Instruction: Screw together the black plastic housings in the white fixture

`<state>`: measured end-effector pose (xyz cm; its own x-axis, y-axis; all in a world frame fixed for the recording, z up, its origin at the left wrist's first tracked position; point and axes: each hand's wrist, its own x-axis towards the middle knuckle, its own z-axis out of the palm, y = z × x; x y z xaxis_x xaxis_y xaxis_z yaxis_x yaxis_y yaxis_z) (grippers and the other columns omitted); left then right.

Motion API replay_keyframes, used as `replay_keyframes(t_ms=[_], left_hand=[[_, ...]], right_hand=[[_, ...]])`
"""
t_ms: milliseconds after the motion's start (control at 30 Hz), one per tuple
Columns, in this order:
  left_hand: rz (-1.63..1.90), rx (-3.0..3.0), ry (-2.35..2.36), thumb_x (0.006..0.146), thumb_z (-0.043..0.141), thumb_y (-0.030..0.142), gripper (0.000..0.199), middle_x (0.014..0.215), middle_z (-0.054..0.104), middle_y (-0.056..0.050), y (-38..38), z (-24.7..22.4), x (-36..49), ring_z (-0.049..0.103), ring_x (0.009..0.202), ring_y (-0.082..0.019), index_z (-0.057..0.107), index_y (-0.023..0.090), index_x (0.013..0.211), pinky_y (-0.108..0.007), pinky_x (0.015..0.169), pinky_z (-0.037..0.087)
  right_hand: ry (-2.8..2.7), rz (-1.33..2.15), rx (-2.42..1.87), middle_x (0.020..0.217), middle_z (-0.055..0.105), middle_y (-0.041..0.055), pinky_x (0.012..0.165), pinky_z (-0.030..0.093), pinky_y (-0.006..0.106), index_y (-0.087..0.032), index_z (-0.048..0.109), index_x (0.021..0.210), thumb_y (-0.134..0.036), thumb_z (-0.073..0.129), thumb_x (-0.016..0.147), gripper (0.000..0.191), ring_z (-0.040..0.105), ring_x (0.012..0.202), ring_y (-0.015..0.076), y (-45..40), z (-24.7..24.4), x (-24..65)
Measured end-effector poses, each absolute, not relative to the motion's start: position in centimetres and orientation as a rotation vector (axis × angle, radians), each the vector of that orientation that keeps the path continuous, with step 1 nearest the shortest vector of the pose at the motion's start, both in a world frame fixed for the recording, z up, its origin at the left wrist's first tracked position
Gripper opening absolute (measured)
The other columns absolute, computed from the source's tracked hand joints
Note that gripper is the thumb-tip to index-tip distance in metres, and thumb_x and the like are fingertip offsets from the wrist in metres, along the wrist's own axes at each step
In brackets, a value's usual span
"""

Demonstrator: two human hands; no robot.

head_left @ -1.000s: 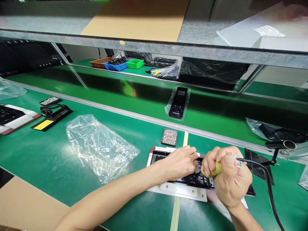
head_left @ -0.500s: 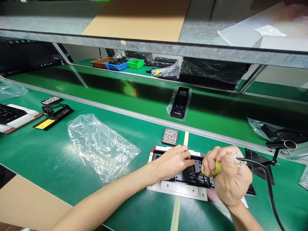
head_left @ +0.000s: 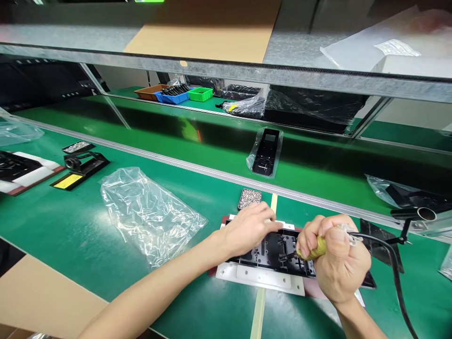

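A long black plastic housing [head_left: 273, 249] lies in a white fixture [head_left: 259, 278] on the green bench. Wrapped in my right hand [head_left: 339, 259] is a yellow corded screwdriver [head_left: 315, 249], its dark tip angled down to the left over the housing's inside. My left hand [head_left: 250, 228] hovers above the housing's left part with its fingers bent and close together; whether something small sits between the fingertips is hidden. Just behind my left hand stands a small black tray of screws [head_left: 250, 197], partly covered by it.
A crumpled clear bag [head_left: 148, 212] lies left of the fixture. Behind the rail, a black panel in a clear bag [head_left: 266, 151] rests on the green belt. A metal holder [head_left: 413, 214] stands at right. A shelf edge [head_left: 226, 70] spans above; coloured bins [head_left: 200, 94] sit farther back.
My left hand has moved up and left, from over the housing's middle toward the screw tray, uncovering more of the housing. My right hand and the screwdriver have stayed nearly in place.
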<state>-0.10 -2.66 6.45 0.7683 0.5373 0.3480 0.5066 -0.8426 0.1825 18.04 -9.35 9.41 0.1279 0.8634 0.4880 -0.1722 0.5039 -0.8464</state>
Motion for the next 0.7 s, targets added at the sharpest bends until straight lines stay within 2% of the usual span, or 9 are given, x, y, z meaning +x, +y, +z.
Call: replay_keyframes(t_ms=[233,700], left_hand=[[0.687,2.468,1.353,0.104,0.052,0.016,0.021,0.102,0.071,-0.005,2.4,2.8,-4.7,0.057,0.095,-0.023,0.072,0.018,0.112,-0.037,0.089,0.048],[0.602,2.479,1.402,0.096,0.059,0.009,0.016,0.091,0.069,-0.004,6.2,-1.3,-3.8,0.057,0.096,-0.024,0.072,0.018,0.092,-0.034,0.088,0.048]], right_hand=[[-1.200,0.908,-0.741,0.065,0.049,-0.0019,0.045,0.042,0.023,-0.020,0.050,0.088,-0.028,0.047,0.106,0.021,0.052,0.052,0.0106,-9.3,7.5,18.3],[-1.197,0.910,-0.748,0.065,0.049,-0.0017,0.045,0.041,0.024,-0.021,0.049,0.087,-0.030,0.044,0.107,0.022,0.051,0.052,0.0114,-9.1,6.9,18.1]])
